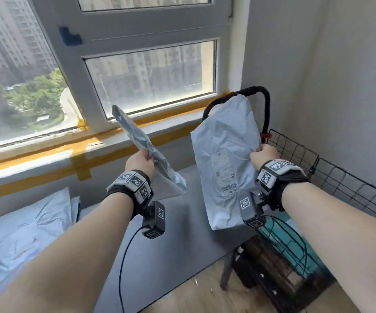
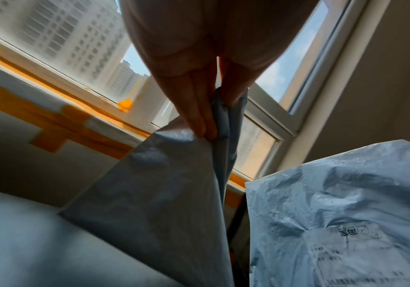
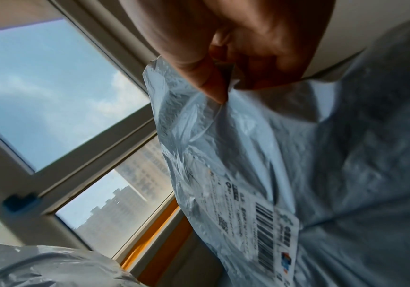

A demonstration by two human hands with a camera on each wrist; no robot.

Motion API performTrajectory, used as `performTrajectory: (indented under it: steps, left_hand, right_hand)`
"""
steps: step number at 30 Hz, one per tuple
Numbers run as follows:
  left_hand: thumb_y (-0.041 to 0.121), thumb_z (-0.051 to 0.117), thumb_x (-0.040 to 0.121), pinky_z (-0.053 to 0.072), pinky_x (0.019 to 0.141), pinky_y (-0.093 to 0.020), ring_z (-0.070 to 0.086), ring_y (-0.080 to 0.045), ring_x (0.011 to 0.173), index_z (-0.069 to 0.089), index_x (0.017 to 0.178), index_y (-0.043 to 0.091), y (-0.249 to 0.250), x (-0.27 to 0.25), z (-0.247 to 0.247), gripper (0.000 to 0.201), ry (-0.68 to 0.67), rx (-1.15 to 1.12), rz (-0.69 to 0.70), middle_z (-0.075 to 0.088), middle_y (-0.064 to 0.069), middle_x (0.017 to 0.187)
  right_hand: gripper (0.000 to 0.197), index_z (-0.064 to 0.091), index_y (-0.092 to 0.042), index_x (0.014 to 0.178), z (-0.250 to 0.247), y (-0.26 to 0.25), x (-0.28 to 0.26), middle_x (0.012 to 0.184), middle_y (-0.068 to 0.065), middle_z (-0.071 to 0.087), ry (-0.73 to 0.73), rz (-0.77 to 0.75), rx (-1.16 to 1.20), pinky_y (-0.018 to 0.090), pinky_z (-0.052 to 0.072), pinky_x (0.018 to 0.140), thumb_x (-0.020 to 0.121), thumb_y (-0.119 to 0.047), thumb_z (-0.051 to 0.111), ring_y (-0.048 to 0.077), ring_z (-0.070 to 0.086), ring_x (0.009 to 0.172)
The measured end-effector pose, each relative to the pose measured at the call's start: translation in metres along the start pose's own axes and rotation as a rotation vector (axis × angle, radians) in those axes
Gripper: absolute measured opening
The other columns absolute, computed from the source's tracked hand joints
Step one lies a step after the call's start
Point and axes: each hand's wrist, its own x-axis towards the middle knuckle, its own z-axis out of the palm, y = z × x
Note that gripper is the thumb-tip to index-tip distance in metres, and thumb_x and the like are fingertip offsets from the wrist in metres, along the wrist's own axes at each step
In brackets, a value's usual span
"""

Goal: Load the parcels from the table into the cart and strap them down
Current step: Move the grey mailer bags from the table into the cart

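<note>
Parcels in both hands, a person stands at a grey table (image 1: 159,240) under a window (image 1: 119,64). The left hand (image 1: 140,163) pinches a flat grey mailer (image 1: 137,141) by one edge, its fingers (image 2: 194,108) pressed on one face and the thumb on the other, as the left wrist view shows; the mailer is lifted clear of the table and tilts up toward 11 o'clock. The right hand (image 1: 264,154) grips a larger pale-blue parcel (image 1: 225,154) at its right edge, thumb and curled fingers (image 3: 199,77) bunching the plastic; the parcel hangs upright with a printed shipping label (image 1: 224,175) facing the camera. It hangs at 3 o'clock of the mailer, the two apart. Behind the blue parcel, at 12 o'clock of it, rises the black handle (image 1: 262,102) of a wire cart (image 1: 300,159), whose mesh basket opens at 3 o'clock of the right hand; whether the parcel touches the handle cannot be told. A teal item (image 1: 295,245) lies inside the basket. More pale parcels (image 1: 19,233) lie on the table at 9 o'clock of the left forearm. Yellow tape (image 1: 85,154) runs along the window sill, and a blue tape patch (image 1: 69,36) marks the frame.
</note>
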Motion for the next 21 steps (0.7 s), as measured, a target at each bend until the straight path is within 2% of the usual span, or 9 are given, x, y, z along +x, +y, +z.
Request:
performTrajectory:
  steps: [3, 7, 11, 14, 18, 21]
  left_hand:
    - [0.014, 0.039, 0.097, 0.042, 0.091, -0.035, 0.056, -0.035, 0.112, 0.058, 0.117, 0.005, 0.057, -0.003, 0.027, 0.029, -0.044, -0.020, 0.102, 0.061, -0.018, 0.120]
    - [0.016, 0.040, 0.098, 0.042, 0.091, -0.035, 0.055, -0.035, 0.112, 0.057, 0.118, 0.006, 0.122, -0.007, 0.063, 0.029, -0.114, -0.039, 0.214, 0.061, -0.017, 0.120]
    - [0.016, 0.041, 0.097, 0.042, 0.083, -0.032, 0.057, -0.035, 0.105, 0.059, 0.106, 0.003, 0.172, -0.004, 0.099, 0.023, -0.189, -0.068, 0.311, 0.063, -0.017, 0.111]
    - [0.015, 0.042, 0.096, 0.043, 0.083, -0.032, 0.057, -0.033, 0.103, 0.060, 0.105, 0.001, 0.203, 0.002, 0.129, 0.024, -0.259, -0.058, 0.371, 0.063, -0.018, 0.109]
    - [0.015, 0.041, 0.096, 0.043, 0.083, -0.031, 0.058, -0.033, 0.103, 0.059, 0.103, 0.005, 0.237, 0.018, 0.176, 0.021, -0.375, -0.053, 0.421, 0.063, -0.016, 0.109]
    - [0.014, 0.041, 0.097, 0.039, 0.074, -0.028, 0.058, -0.034, 0.100, 0.052, 0.089, 0.009, 0.256, 0.039, 0.216, 0.014, -0.465, -0.010, 0.445, 0.061, -0.016, 0.100]
  right_hand:
    - [0.031, 0.056, 0.003, 0.120, -0.050, 0.034, 0.011, 0.125, 0.018, 0.059, 0.086, 0.080, 0.010, 0.032, 0.042, 0.088, 0.091, -0.006, 0.048, 0.035, 0.056, 0.114]
    - [0.028, 0.057, 0.006, 0.114, -0.102, 0.080, 0.022, 0.122, 0.023, 0.060, 0.216, 0.196, 0.056, 0.035, 0.043, 0.089, 0.090, -0.005, 0.049, 0.038, 0.056, 0.112]
    - [0.029, 0.057, 0.004, 0.118, -0.140, 0.117, 0.026, 0.123, 0.022, 0.059, 0.291, 0.286, 0.025, 0.033, 0.042, 0.086, 0.094, -0.008, 0.046, 0.038, 0.056, 0.113]
    - [0.030, 0.057, 0.005, 0.118, -0.156, 0.144, 0.035, 0.123, 0.023, 0.059, 0.319, 0.348, 0.001, 0.031, 0.040, 0.080, 0.094, -0.007, 0.044, 0.038, 0.056, 0.111]
    - [0.028, 0.057, 0.005, 0.115, -0.162, 0.180, 0.054, 0.121, 0.024, 0.059, 0.329, 0.462, -0.035, 0.035, 0.043, 0.087, 0.094, -0.009, 0.046, 0.039, 0.056, 0.110]
    - [0.028, 0.057, 0.006, 0.114, -0.157, 0.206, 0.078, 0.121, 0.025, 0.058, 0.325, 0.544, -0.040, 0.037, 0.043, 0.088, 0.094, -0.010, 0.047, 0.040, 0.055, 0.110]
